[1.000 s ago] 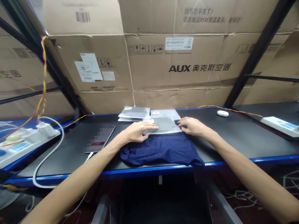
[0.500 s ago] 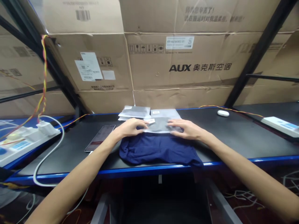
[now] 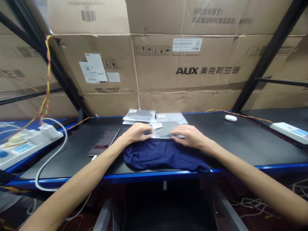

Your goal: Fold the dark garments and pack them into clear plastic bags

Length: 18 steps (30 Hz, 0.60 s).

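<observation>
A frosted plastic bag (image 3: 163, 131) with a small white label lies on top of folded dark-blue cloth (image 3: 158, 155) near the table's front edge. My left hand (image 3: 140, 132) is closed at the bag's lower left edge, thumb and forefinger pinching it. On the other side, my right hand (image 3: 189, 134) has its fingers bent over the bag's right part, with the thumb near the lower edge. The right fingertips partly hide the bag. Behind it lie more labelled frosted bags, a stack at the left (image 3: 139, 115) and another at the right (image 3: 172, 117).
A phone (image 3: 103, 142) with a white cable lies left of the cloth. Power strips stand at the far left (image 3: 31, 141) and far right (image 3: 292, 131). A white earbud case (image 3: 230, 118) sits at the back right. Cardboard (image 3: 187, 80) and black frame posts (image 3: 262, 57) stand behind the table.
My right fingers have moved slightly left over the bag and drawn closer together. My left fingers have closed at its left edge. The cloth lies almost unchanged.
</observation>
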Available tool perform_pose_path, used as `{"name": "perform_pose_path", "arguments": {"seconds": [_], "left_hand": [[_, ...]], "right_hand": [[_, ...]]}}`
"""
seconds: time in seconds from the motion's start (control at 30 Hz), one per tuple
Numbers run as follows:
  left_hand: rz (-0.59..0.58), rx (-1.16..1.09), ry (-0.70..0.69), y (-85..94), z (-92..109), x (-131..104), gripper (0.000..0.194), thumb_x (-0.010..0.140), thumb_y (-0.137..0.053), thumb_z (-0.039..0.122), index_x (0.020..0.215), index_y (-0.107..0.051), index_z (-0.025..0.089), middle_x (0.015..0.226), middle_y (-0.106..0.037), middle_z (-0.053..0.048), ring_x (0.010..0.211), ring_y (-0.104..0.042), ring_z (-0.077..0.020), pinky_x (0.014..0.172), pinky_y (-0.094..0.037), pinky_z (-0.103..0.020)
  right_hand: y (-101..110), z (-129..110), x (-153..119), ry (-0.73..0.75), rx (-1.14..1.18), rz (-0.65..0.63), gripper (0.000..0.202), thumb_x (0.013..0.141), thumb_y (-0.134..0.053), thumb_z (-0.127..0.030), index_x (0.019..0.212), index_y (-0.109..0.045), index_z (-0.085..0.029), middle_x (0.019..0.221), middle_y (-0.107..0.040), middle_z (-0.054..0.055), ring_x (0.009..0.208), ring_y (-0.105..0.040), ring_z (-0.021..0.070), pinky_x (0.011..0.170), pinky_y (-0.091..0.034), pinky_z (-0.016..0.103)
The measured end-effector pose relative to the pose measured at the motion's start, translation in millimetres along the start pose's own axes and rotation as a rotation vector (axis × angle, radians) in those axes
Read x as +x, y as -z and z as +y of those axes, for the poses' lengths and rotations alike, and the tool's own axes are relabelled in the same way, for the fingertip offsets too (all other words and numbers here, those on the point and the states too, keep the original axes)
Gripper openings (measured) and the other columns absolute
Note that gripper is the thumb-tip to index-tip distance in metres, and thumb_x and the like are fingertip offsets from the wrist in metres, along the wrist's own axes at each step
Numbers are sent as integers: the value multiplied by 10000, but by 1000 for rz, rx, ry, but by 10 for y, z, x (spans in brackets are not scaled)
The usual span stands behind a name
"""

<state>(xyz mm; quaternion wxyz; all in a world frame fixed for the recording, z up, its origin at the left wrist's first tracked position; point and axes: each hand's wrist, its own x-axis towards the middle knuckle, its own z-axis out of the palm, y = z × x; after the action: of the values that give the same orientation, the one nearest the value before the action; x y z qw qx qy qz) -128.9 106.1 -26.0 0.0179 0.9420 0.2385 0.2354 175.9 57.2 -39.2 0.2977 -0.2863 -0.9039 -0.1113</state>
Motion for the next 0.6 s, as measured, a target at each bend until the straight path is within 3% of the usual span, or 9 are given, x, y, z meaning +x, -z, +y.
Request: {"name": "perform_pose_path", "arguments": {"seconds": [0.23, 0.43, 0.6], "left_hand": [[2, 2, 24, -31, 67, 6, 38, 830, -630, 197, 824, -665, 182, 813, -709, -5, 732, -655, -141, 691, -454, -219], [4, 3, 18, -46, 104, 12, 53, 819, -608, 183, 788, -651, 184, 807, -702, -6, 728, -645, -144, 675, -442, -223], [0, 13, -50, -42, 129, 24, 130, 818, -544, 127, 767, -646, 191, 837, -703, -10, 726, -638, -137, 653, -430, -216]], "right_hand": [[-315, -304, 372, 277, -252, 24, 225, 999, -520, -299, 965, -708, -181, 890, -774, 43, 854, -706, 195, 722, -493, 313], [-451, -369, 447, 268, -345, 47, 275, 1017, -462, -235, 832, -659, -185, 716, -706, 10, 641, -612, 153, 592, -375, 313], [-430, -382, 416, 284, -361, 36, 280, 1001, -458, -195, 797, -650, -182, 739, -699, 17, 713, -615, 158, 606, -377, 314]]}}
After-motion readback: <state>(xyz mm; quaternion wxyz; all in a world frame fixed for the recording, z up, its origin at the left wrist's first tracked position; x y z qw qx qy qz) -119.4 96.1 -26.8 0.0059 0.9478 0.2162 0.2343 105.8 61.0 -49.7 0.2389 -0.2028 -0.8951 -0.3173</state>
